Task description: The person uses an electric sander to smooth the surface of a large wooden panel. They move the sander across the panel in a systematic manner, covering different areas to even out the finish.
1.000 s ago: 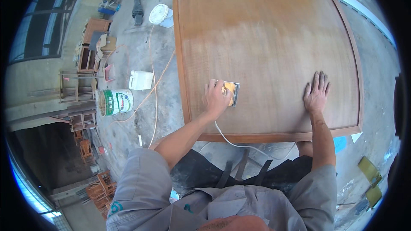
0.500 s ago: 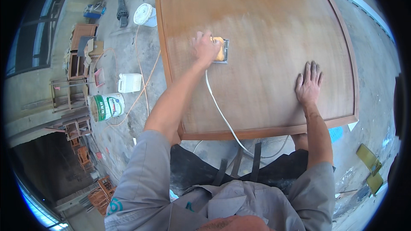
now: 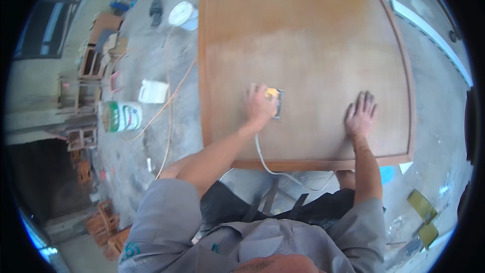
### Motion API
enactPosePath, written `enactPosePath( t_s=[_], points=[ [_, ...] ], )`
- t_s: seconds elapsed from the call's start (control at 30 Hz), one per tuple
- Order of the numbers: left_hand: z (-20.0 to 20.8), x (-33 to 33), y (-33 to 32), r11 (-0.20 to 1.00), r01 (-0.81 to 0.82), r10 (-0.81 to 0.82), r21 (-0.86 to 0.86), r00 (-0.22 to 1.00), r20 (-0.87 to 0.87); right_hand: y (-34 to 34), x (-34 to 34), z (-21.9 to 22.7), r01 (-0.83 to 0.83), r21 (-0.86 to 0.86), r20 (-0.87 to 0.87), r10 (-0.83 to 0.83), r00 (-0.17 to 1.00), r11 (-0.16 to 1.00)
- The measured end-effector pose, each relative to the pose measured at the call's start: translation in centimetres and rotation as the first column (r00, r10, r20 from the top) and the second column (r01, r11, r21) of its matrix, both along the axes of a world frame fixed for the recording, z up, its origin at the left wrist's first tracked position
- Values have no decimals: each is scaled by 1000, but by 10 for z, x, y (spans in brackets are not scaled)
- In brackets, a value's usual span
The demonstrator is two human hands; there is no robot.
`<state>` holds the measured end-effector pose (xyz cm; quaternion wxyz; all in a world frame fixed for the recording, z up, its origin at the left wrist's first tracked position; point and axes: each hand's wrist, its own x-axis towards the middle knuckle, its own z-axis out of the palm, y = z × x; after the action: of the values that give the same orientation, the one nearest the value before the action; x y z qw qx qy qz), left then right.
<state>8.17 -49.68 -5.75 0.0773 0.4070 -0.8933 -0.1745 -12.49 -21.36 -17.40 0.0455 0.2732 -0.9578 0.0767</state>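
A large framed wooden panel (image 3: 313, 60) lies flat in front of me, its near part paler than its browner far part. My left hand (image 3: 261, 105) is closed over the yellow top of a corded sheet sander (image 3: 273, 93), which sits on the panel left of the middle. From the sander a white cord (image 3: 262, 159) runs toward me and over the near frame edge. My right hand (image 3: 360, 115) lies flat on the panel near its right side, fingers spread and fingertips darkened. It holds nothing.
On the concrete floor at left stand a white lidded bucket (image 3: 184, 16), a white jug (image 3: 153, 91) and a tipped green-and-white bucket (image 3: 122, 117). An orange hose (image 3: 169, 105) snakes between them and the panel. Wooden furniture pieces (image 3: 92, 63) line the left wall. A long white strip (image 3: 429, 40) lies at right.
My left hand has drawn the sander nearer to me and slightly right across the panel. My right hand stays flat near the right side. The whole view has shifted a little.
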Motion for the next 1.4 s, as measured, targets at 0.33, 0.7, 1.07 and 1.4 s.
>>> enactPosePath(
  t_s=[0.33, 0.7, 1.07, 1.4],
  points=[
    [-48, -101, -46, 877, -154, 146, 454, 988, 52, -60, 24, 75, -45, -523, 492, 345, 799, 851],
    [-51, -74, 38, 559, 35, 10, 828, 999, -49, -52, 76, 126, -184, -216, 451, 265, 852, 959],
    [-136, -5, -31, 941, -141, 221, -308, 944, 243, 80, -48, 126, -36, -249, 318, 117, 941, 968],
    [-129, -1, -35, 939, -24, 102, -343, 972, 212, 154, -91, 135, 33, -124, 293, 5, 956, 992]
  ],
)
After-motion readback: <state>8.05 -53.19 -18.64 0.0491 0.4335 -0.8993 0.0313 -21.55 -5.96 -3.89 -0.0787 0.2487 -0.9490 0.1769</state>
